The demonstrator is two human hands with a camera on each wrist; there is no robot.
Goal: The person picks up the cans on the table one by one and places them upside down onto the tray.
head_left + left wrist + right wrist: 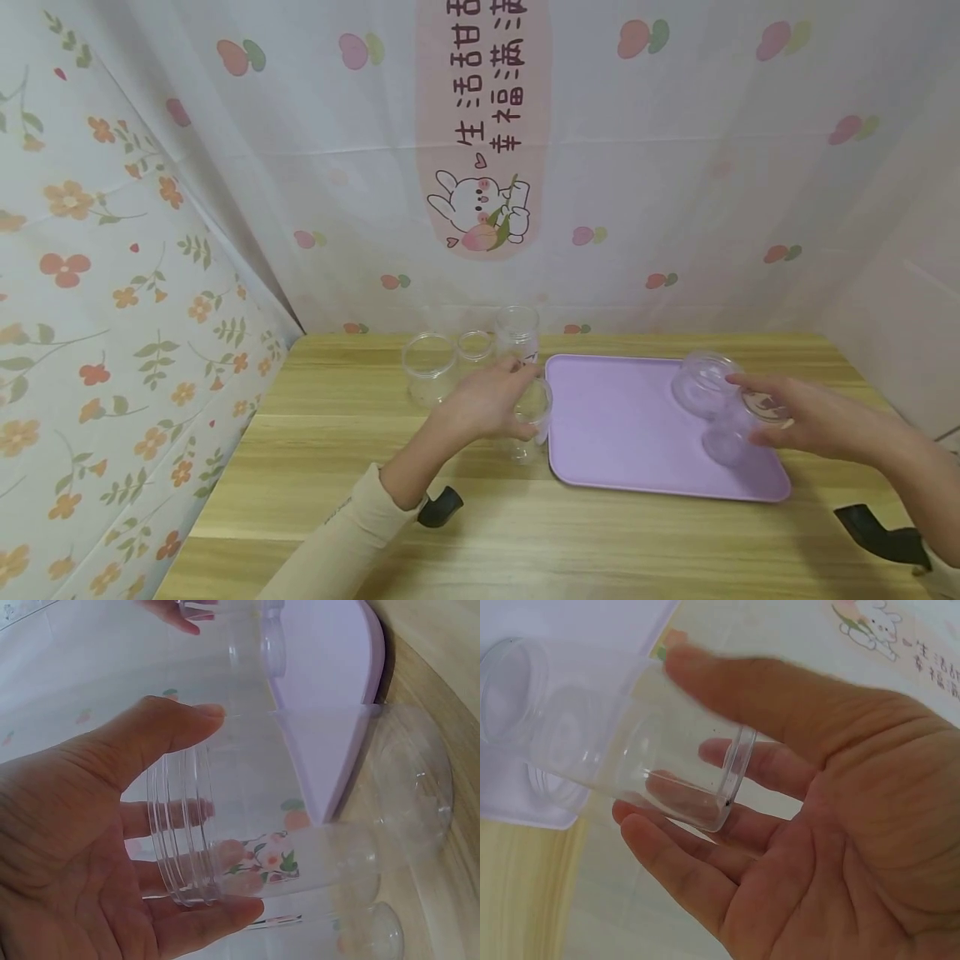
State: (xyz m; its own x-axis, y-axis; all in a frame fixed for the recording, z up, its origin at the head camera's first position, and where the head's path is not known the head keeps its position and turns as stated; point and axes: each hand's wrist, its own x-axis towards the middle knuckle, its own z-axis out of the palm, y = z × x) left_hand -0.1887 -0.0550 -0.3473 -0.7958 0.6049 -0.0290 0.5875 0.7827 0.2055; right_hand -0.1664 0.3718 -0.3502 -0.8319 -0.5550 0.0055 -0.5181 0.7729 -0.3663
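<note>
My left hand [487, 402] has its thumb and fingers round the threaded neck of a clear jar [531, 408] just left of the purple tray [622, 425]. In the left wrist view the jar's wide base [416, 791] is close over the wooden table. My right hand [817, 418] is over the tray's right side, thumb and fingers curled about the rim end of another clear jar [652, 742]. This one's far end overlaps the tray in the right wrist view. A further clear jar [703, 375] stands on the tray beside my right fingers.
Several more clear jars, among them a wide one [430, 362], a small one [475, 346] and a tall one [517, 321], stand behind my left hand. The wooden table [480, 542] ends at a printed curtain [637, 167] at the back.
</note>
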